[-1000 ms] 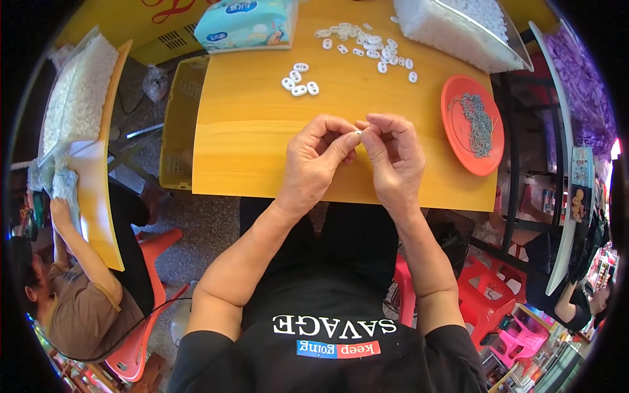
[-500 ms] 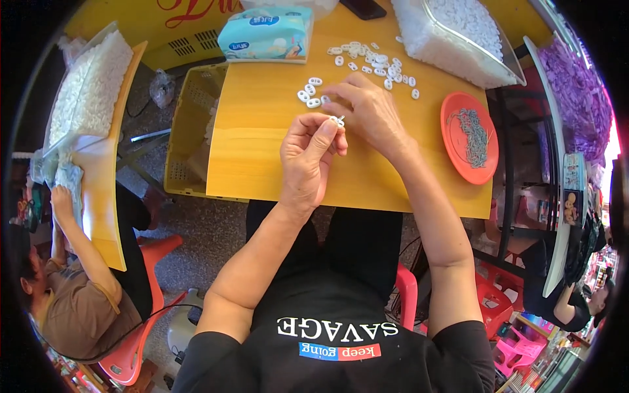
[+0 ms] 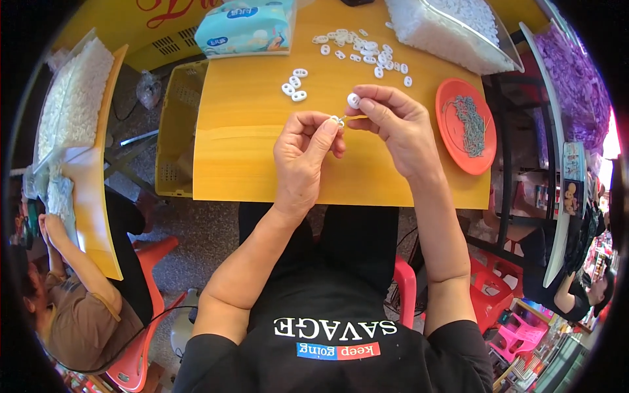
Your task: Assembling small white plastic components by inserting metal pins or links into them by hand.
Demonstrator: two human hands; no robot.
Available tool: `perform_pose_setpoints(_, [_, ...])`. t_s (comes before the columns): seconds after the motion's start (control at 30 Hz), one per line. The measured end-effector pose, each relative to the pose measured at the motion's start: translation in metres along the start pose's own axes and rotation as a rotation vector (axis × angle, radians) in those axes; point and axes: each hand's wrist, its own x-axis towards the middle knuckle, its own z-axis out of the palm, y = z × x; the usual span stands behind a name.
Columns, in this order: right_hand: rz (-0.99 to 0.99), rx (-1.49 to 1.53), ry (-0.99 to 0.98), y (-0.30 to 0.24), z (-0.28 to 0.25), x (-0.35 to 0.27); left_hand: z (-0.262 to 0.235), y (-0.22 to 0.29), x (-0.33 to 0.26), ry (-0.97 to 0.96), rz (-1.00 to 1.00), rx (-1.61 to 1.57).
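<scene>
Between the thumb and fingers of my left hand [image 3: 300, 157] is a small white piece with a bit of thin metal [image 3: 339, 121] at it; the fingers hide much of it. My right hand [image 3: 403, 131] pinches a white oval two-hole piece [image 3: 354, 101], just above and right of the left fingertips. The two hands nearly meet over the yellow table [image 3: 242, 150]. Several matching white ovals [image 3: 299, 96] lie in a small group beyond my left hand. A larger scatter of them [image 3: 370, 54] is farther back.
To the right, a red plate [image 3: 449, 141] holds a heap of thin grey metal pieces [image 3: 472, 124]. A clear bin of white pieces [image 3: 452, 39] stands at the back right, a blue tissue pack [image 3: 246, 29] at the back left. Another person [image 3: 85, 308] sits at a table on the left.
My right hand has come back from the small group with one white oval, turning toward my left fingertips. My left hand keeps its pinch. The view has shifted slightly.
</scene>
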Motion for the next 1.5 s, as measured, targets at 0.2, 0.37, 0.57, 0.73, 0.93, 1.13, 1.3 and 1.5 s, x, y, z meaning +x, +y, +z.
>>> perform_pose_setpoints(0.2, [0.074, 0.263, 0.039, 0.007, 0.002, -0.017, 0.0, 0.0, 0.001, -0.047, 0.042, 0.124])
perform_pose_setpoints(0.37, [0.116, 0.343, 0.021, 0.014, -0.002, -0.02, 0.003, 0.0, 0.001, -0.038, 0.031, 0.095])
perform_pose_setpoints(0.57, [0.072, 0.215, 0.036, 0.011, 0.0, -0.022, 0.002, -0.002, 0.002, -0.067, 0.099, 0.061])
perform_pose_setpoints(0.73, [-0.076, -0.134, 0.069, 0.015, -0.001, -0.02, 0.003, -0.002, 0.002, -0.085, 0.065, 0.066])
perform_pose_setpoints(0.93, [-0.115, -0.038, 0.162, 0.02, 0.005, -0.018, 0.002, -0.006, 0.001, -0.104, 0.061, 0.116])
perform_pose_setpoints(1.13, [-0.019, 0.027, 0.086, 0.023, 0.005, -0.021, 0.0, -0.005, 0.003, -0.087, 0.057, 0.091])
perform_pose_setpoints(1.3, [-0.052, -0.073, 0.028, 0.017, 0.011, -0.023, -0.007, -0.005, 0.001, -0.079, 0.056, 0.14])
perform_pose_setpoints(1.5, [-0.057, -0.09, 0.002, 0.014, 0.006, -0.026, -0.001, -0.004, -0.001, -0.106, 0.06, 0.087])
